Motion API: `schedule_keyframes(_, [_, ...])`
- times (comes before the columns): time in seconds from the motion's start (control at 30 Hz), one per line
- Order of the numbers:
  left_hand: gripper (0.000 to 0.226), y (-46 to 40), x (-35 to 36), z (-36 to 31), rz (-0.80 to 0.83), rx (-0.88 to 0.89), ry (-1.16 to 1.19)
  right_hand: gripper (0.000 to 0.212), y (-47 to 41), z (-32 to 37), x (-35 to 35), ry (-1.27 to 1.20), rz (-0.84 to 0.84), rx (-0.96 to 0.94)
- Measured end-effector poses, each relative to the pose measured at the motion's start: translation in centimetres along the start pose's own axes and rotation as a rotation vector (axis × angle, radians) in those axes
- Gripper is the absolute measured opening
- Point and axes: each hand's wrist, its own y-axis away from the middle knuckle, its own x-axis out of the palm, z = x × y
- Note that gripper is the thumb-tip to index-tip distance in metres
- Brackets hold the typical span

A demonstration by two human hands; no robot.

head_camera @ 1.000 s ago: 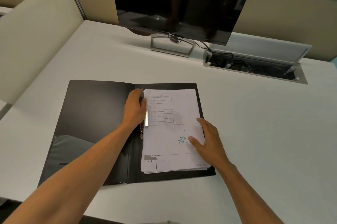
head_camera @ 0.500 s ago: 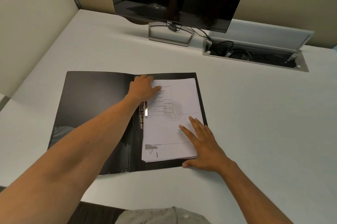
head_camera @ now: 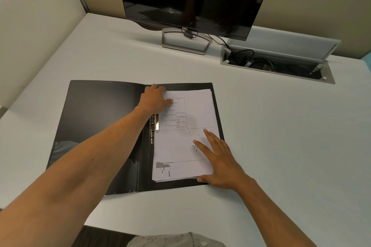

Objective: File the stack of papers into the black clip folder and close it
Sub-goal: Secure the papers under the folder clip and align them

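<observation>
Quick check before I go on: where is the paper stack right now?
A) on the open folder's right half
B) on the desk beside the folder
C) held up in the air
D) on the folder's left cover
A: the paper stack lies flat on the right half of the open black folder, under both hands.

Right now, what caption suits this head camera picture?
Both hands press a paper stack flat inside an open black clip folder.

Black clip folder (head_camera: 100, 126) lies open flat on desk, glossy inside cover to left. Stack of papers (head_camera: 186, 136), white, printed, sits on right half, edges slightly fanned; metal clip (head_camera: 154, 126) at spine, apparently raised.
</observation>
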Motion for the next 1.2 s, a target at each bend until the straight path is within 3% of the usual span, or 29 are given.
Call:
schedule_keyframes(0.67, [0.077, -0.2, 0.1, 0.4, 0.031, -0.034, 0.119, 0.091, -0.5, -0.6, -1.1, 0.155, 0.051, -0.101])
schedule_keyframes(0.8, [0.078, -0.6, 0.0, 0.0, 0.022, -0.041, 0.016, 0.092, -0.1, -0.6, -1.1, 0.126, 0.009, -0.112])
schedule_keyframes(1.0, [0.068, -1.5, 0.3, -1.9, -0.064, 0.118, -0.103, 0.107, 1.3, -0.5, -1.5, -0.072, -0.108, 0.038])
schedule_keyframes(1.2, [0.077, -2.3, 2.2, -5.7, 0.043, 0.253, -0.130, 0.107, 3.1, -2.4, -1.6, -0.185, -0.021, 0.102])
